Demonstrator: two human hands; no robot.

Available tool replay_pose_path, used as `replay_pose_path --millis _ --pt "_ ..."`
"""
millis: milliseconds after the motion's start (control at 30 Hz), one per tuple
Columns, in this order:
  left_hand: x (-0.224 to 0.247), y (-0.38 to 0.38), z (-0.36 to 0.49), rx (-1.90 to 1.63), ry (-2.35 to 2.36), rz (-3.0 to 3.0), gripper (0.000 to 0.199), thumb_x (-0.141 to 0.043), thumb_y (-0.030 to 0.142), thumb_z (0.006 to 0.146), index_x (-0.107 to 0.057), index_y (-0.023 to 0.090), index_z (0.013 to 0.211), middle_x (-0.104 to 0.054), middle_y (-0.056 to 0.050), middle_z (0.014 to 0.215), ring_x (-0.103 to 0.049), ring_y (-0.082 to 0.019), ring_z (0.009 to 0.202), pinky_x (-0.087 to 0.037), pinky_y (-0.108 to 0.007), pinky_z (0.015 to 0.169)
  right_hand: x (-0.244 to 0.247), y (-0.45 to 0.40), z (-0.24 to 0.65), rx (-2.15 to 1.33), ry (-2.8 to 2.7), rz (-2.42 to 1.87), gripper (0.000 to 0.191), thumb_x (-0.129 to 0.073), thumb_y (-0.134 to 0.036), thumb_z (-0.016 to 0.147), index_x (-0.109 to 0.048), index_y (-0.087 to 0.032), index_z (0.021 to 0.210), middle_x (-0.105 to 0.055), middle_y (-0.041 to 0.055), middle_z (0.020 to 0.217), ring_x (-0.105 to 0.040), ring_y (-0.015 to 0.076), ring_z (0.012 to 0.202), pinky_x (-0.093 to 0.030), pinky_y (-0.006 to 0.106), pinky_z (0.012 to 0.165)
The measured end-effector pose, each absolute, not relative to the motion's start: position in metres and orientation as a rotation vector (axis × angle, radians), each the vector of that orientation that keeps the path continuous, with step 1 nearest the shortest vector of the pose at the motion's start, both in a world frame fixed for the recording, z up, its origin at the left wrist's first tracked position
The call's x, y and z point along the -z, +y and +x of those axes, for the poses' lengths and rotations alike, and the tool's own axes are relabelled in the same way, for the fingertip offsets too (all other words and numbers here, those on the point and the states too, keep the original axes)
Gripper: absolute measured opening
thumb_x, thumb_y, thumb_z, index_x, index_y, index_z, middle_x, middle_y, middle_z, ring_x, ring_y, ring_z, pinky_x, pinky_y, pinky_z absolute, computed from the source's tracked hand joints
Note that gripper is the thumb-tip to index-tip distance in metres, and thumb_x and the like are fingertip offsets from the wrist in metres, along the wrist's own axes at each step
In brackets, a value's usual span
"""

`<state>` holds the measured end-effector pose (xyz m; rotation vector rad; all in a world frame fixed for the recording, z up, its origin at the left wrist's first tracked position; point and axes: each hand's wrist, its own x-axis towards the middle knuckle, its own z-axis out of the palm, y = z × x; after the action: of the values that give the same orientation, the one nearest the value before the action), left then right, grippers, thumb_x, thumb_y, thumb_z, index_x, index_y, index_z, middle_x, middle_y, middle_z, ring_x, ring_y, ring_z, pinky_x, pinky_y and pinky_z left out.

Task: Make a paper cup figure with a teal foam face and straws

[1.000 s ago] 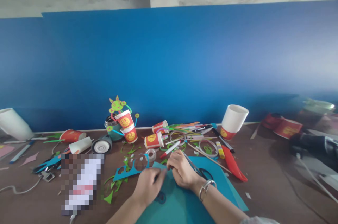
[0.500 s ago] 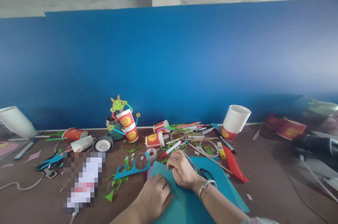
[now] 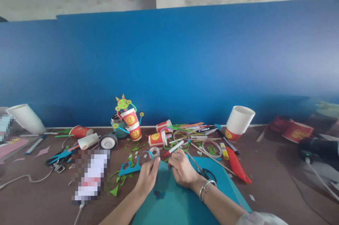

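A teal sheet of paper lies before me on top of a brighter blue sheet. My left hand is closed on the teal paper's upper left edge, thumb uppermost. Close by, my right hand, with bracelets at its wrist, has its fingers curled on the paper's top edge. Scissors with dark handles rest on the paper beside the right wrist, partly hidden by the hand. Left of my left hand lies a blue paper offcut with holes. Beyond the hands are a tape roll and a red-capped marker.
Stacked cups with a green paper head stand at the back. A large white cup stack is at right, near a glue stick and a red pouch-like item. Cups, pens and green scraps litter the brown table.
My left hand has gone from lying on the paper up to its top left edge, closing there. My right hand stays nearly in place. The view has shifted slightly left.
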<state>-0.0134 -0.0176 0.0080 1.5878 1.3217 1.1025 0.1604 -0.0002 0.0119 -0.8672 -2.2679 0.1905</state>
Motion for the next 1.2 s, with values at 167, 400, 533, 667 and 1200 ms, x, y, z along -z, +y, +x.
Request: replay_pose_path --millis 167,400,533,667,1200 --pt "-0.009 -0.008 -0.018 -1.245 1.326 1.368 0.058 -0.034 0.073 0.078 -0.022 0.024 0.050 -0.023 0.007 0.047 -0.025 -0.010 0.046 -0.023 -0.024 0.046 -0.021 -0.012 0.141 -0.343 -2.520 -1.007 0.012 -0.049 -0.011 0.062 -0.057 -0.019 0.065 -0.058 0.0042 0.066 -0.051 0.0193 0.073 -0.037 0.034 0.078" --pt "-0.006 -0.010 -0.013 -1.282 1.268 1.198 0.062 -0.038 0.072 0.078 -0.027 0.023 0.042 -0.025 0.007 0.038 -0.024 -0.008 0.039 -0.022 -0.024 0.041 -0.059 -0.044 0.129 -0.538 -2.761 -1.204 0.017 -0.063 -0.030 0.067 -0.067 -0.017 0.076 -0.063 0.0084 0.096 -0.051 0.0249 0.098 -0.032 0.037 0.091" --pt "-0.009 -0.010 -0.013 -1.291 1.244 1.164 0.060 -0.042 0.071 0.077 -0.028 0.023 0.043 -0.024 0.008 0.039 -0.023 -0.008 0.039 -0.021 -0.024 0.041 -0.069 -0.052 0.114 -0.283 -2.968 -1.278 0.025 -0.061 -0.028 0.070 -0.070 -0.010 0.084 -0.064 0.0166 0.094 -0.053 0.0302 0.098 -0.034 0.042 0.091" --pt "-0.011 -0.011 -0.014 -1.294 1.234 1.160 0.060 -0.042 0.068 0.079 -0.029 0.023 0.041 -0.028 0.006 0.037 -0.026 -0.009 0.038 -0.024 -0.024 0.042 -0.063 -0.056 0.100 -0.052 -3.113 -1.202 0.021 -0.060 -0.021 0.073 -0.071 -0.007 0.084 -0.067 0.0174 0.081 -0.057 0.0296 0.085 -0.039 0.042 0.082" --pt "-0.008 -0.010 -0.015 -1.321 1.162 0.984 0.056 -0.048 0.065 0.077 -0.029 0.022 0.046 -0.023 0.009 0.038 -0.019 -0.006 0.034 -0.016 -0.021 0.035 -0.045 -0.022 0.118 -0.626 -2.555 -1.476 0.031 -0.060 -0.026 0.069 -0.064 -0.014 0.098 -0.071 0.0105 0.086 -0.065 0.0249 0.081 -0.041 0.027 0.064"
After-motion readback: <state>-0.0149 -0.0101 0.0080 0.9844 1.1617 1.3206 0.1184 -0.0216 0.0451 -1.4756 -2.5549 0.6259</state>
